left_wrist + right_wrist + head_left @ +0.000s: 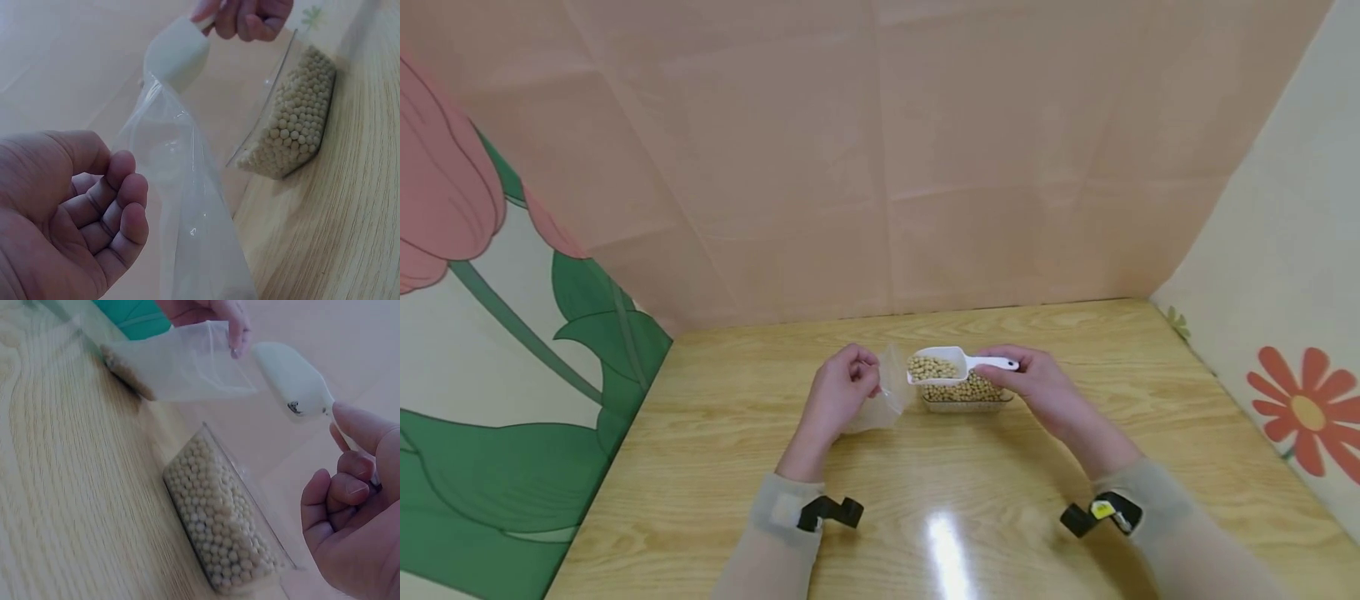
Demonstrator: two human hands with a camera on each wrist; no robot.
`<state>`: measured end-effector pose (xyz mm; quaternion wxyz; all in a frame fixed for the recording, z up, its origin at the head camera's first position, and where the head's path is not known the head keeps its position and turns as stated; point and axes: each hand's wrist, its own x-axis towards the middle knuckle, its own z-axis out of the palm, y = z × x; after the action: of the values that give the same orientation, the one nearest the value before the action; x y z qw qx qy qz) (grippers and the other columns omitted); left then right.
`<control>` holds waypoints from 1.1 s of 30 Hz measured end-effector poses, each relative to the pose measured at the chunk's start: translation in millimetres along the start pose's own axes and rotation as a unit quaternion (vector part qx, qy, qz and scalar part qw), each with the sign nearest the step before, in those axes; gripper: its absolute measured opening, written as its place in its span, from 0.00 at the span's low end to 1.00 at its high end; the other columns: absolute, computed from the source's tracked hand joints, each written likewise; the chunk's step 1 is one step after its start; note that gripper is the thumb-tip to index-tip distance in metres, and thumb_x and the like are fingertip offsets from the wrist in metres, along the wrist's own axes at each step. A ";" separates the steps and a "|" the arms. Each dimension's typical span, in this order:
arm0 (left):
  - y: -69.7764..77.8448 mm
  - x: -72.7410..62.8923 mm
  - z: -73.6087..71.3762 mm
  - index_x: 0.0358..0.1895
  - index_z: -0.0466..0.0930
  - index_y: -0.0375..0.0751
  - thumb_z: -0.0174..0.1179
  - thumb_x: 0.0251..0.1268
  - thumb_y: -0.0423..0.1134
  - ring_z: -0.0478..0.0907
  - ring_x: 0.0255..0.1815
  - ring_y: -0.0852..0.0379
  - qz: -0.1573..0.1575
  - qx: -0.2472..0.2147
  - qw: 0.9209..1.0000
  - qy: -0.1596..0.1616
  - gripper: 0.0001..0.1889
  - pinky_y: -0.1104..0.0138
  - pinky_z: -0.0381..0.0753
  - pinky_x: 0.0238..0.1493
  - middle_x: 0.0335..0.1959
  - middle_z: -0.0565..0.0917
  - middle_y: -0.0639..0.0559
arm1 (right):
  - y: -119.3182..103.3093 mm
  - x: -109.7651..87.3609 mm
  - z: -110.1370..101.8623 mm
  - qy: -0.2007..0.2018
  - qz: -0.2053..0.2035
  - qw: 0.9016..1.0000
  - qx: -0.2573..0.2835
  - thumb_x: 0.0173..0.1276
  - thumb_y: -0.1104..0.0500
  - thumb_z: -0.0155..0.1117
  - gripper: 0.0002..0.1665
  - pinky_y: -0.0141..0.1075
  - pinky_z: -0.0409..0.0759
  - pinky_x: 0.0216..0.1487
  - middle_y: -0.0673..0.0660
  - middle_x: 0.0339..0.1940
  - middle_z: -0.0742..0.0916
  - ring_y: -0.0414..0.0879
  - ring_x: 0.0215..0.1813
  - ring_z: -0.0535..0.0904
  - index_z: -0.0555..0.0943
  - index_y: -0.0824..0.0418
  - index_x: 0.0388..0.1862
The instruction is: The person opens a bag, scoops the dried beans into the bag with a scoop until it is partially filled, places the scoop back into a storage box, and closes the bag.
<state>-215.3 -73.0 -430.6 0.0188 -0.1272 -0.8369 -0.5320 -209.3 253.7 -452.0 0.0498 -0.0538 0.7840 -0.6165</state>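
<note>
My left hand (pixel 844 385) pinches the top edge of a clear plastic bag (pixel 194 206), which hangs down to the table. Some beans show in the bottom of the bag (pixel 181 369) in the right wrist view. With its thumb and fingers, my right hand (pixel 1028 379) grips the handle of a white scoop (pixel 951 364). Pale round beans (pixel 931 367) fill the scoop, held roughly level with its tip close to the bag's mouth. Below the scoop stands a clear rectangular container (pixel 219 519), full of the same beans.
All of this is on a wood-grain table (pixel 700 467). A pinkish covering (pixel 880 167) hangs behind it. Painted walls flank both sides, with a red flower (pixel 1307 412) at right. Each wrist wears a black camera mount (pixel 831 512).
</note>
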 end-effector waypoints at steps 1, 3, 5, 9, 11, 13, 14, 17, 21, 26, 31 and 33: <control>0.2 0.0 -0.2 0.49 0.85 0.35 0.61 0.76 0.30 0.86 0.32 0.54 0.000 -0.001 1.000 0.001 0.06 0.58 0.85 0.39 0.28 0.87 0.53 | -0.7 1.2 2.4 -0.003 -0.001 1.000 0.002 0.76 0.49 0.77 0.26 0.44 0.81 0.59 0.51 0.52 0.91 0.47 0.54 0.83 0.88 0.65 0.64; 0.7 0.0 -0.7 0.49 0.85 0.35 0.61 0.76 0.30 0.86 0.32 0.55 0.000 -0.004 1.000 0.002 0.06 0.58 0.86 0.40 0.28 0.87 0.53 | -1.3 3.8 6.6 -0.008 -0.003 1.000 0.004 0.76 0.48 0.77 0.26 0.45 0.80 0.61 0.52 0.55 0.91 0.47 0.56 0.82 0.88 0.64 0.63; 1.0 -0.4 -0.7 0.49 0.85 0.35 0.61 0.75 0.29 0.86 0.32 0.54 -0.002 -0.007 1.000 0.005 0.06 0.59 0.86 0.40 0.28 0.87 0.53 | -1.2 6.7 10.6 -0.016 -0.004 1.000 0.008 0.76 0.48 0.78 0.26 0.47 0.80 0.61 0.53 0.56 0.91 0.48 0.57 0.82 0.89 0.63 0.63; 0.8 -0.2 -0.4 0.48 0.85 0.36 0.62 0.74 0.29 0.86 0.32 0.55 -0.004 -0.012 1.000 0.009 0.06 0.60 0.86 0.40 0.28 0.87 0.53 | -2.7 10.5 16.5 -0.022 -0.005 1.000 0.006 0.76 0.48 0.78 0.25 0.47 0.81 0.61 0.54 0.56 0.91 0.49 0.57 0.83 0.89 0.62 0.62; 0.7 -0.1 -0.3 0.48 0.85 0.36 0.62 0.75 0.29 0.86 0.32 0.55 -0.003 -0.014 1.000 0.007 0.05 0.60 0.86 0.40 0.28 0.87 0.53 | -4.5 11.7 19.4 -0.022 -0.003 1.000 0.004 0.75 0.48 0.78 0.25 0.46 0.82 0.58 0.54 0.56 0.91 0.52 0.56 0.83 0.90 0.62 0.61; 0.7 -0.4 -0.5 0.48 0.85 0.36 0.61 0.76 0.29 0.86 0.33 0.54 -0.003 -0.015 1.000 0.006 0.05 0.60 0.86 0.40 0.29 0.87 0.52 | -6.8 12.5 22.0 -0.023 -0.002 1.000 0.002 0.74 0.48 0.79 0.25 0.44 0.82 0.54 0.56 0.55 0.91 0.54 0.55 0.83 0.90 0.63 0.61; 0.7 -0.4 -0.5 0.48 0.85 0.36 0.61 0.76 0.29 0.86 0.33 0.54 -0.003 -0.015 1.000 0.005 0.05 0.60 0.86 0.40 0.29 0.87 0.52 | -7.8 13.0 23.3 -0.025 -0.002 1.000 -0.001 0.74 0.48 0.79 0.25 0.44 0.83 0.53 0.56 0.54 0.91 0.55 0.54 0.83 0.90 0.63 0.61; 0.9 -0.7 -1.0 0.48 0.85 0.38 0.62 0.77 0.30 0.86 0.33 0.54 -0.006 -0.013 1.000 0.007 0.04 0.59 0.86 0.40 0.29 0.87 0.52 | -11.2 14.5 27.0 -0.026 0.000 1.000 -0.009 0.72 0.48 0.81 0.25 0.42 0.82 0.48 0.57 0.53 0.91 0.54 0.49 0.82 0.91 0.62 0.60; 1.0 -0.7 -1.1 0.48 0.85 0.37 0.62 0.76 0.29 0.87 0.33 0.54 -0.007 -0.013 1.000 0.008 0.05 0.59 0.86 0.40 0.29 0.87 0.52 | -15.6 16.2 29.8 -0.020 -0.010 0.999 -0.041 0.71 0.46 0.82 0.23 0.40 0.80 0.43 0.56 0.49 0.91 0.48 0.42 0.79 0.92 0.59 0.58; 0.5 -0.5 -0.9 0.48 0.84 0.35 0.61 0.76 0.29 0.86 0.33 0.54 -0.002 -0.016 1.000 0.009 0.05 0.60 0.86 0.40 0.28 0.87 0.51 | -23.0 16.7 31.8 -0.018 -0.044 0.995 -0.092 0.72 0.47 0.81 0.20 0.36 0.77 0.33 0.55 0.41 0.90 0.45 0.35 0.77 0.93 0.57 0.55; 0.6 -1.1 -1.5 0.49 0.85 0.34 0.62 0.76 0.29 0.86 0.33 0.53 -0.004 -0.010 1.000 0.010 0.06 0.59 0.85 0.40 0.28 0.87 0.52 | -31.2 16.1 33.7 -0.016 -0.070 0.987 -0.144 0.71 0.50 0.82 0.17 0.34 0.74 0.29 0.52 0.35 0.88 0.45 0.31 0.76 0.93 0.57 0.54; 0.1 -1.1 -1.3 0.50 0.85 0.34 0.62 0.78 0.29 0.86 0.33 0.54 -0.004 -0.009 1.000 0.010 0.05 0.59 0.85 0.40 0.28 0.87 0.52 | -33.7 15.7 34.1 -0.017 -0.070 0.985 -0.158 0.72 0.50 0.82 0.17 0.34 0.73 0.29 0.51 0.33 0.88 0.45 0.30 0.76 0.93 0.57 0.54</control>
<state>-214.4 -74.4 -430.1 0.0240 -0.1180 -0.8325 -0.5408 -219.1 210.7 -427.5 0.0114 -0.1262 0.8646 -0.4862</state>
